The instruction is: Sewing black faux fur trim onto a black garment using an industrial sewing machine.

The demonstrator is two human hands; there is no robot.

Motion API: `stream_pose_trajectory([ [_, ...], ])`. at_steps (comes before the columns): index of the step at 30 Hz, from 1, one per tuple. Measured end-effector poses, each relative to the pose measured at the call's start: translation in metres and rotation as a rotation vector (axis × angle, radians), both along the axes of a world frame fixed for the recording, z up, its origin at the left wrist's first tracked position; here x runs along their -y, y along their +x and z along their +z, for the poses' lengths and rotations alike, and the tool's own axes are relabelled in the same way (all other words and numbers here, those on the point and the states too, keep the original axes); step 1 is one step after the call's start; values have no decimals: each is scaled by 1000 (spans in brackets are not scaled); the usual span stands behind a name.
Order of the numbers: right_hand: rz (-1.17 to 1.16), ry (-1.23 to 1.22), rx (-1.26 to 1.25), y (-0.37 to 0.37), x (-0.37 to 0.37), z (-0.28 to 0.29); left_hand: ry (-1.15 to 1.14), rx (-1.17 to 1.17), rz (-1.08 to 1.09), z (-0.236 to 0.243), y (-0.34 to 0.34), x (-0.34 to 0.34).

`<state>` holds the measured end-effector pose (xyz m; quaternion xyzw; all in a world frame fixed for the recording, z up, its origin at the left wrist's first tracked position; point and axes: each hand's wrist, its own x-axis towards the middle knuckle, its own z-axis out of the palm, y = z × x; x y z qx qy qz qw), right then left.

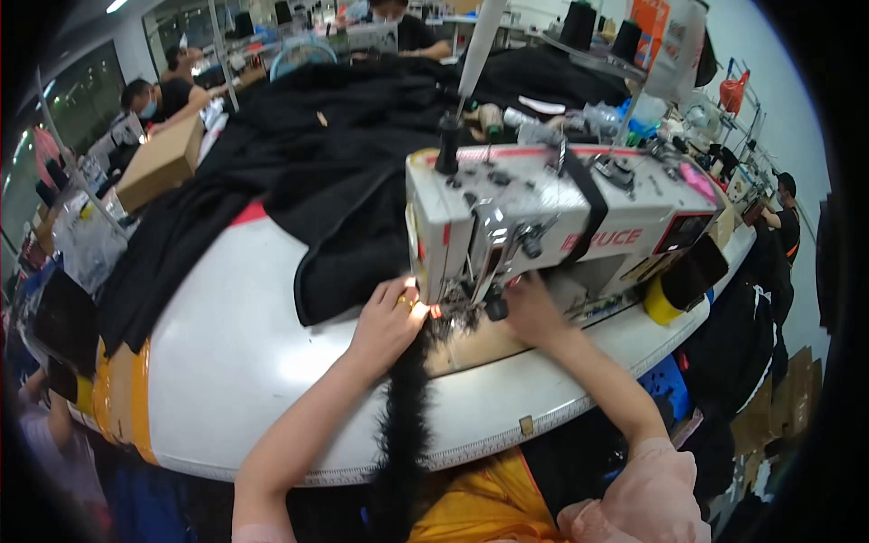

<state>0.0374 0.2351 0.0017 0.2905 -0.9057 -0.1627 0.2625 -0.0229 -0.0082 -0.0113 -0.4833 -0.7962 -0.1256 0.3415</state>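
The fur strip (405,412) runs from the needle area of the sewing machine (543,213) toward the person and drops over the table's front edge. Its long axis lies almost square to that edge; its upper end is hidden among fingers and machine parts, and its lower end runs out of view.

The left hand (391,321) rests beside the needle area, fingers bent and close together at the fur; whether they pinch it, I cannot tell. The right hand (532,312) reaches in under the machine's arm, its fingertips partly hidden, so their grip cannot be made out. Glare blurs the spot by the left fingertips.

The white table (235,353) has open room left of the left forearm, up to orange tape (122,398) at its left end. Black cloth (348,262) covers its far side, a rounded corner lying just beyond the left hand.
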Motion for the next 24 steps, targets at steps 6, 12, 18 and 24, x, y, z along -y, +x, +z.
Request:
stream_pose_trajectory([
  [6,50,-127,416,-7,7,-2,-63,397,-150,12,-4,31],
  [12,285,-14,206,3,11,12,-163,164,-102,22,39,23],
  [18,287,-200,385,2,20,4,-146,122,-13,17,51,31],
  [24,194,-208,357,-17,8,5,-183,-23,63,17,33,25],
])
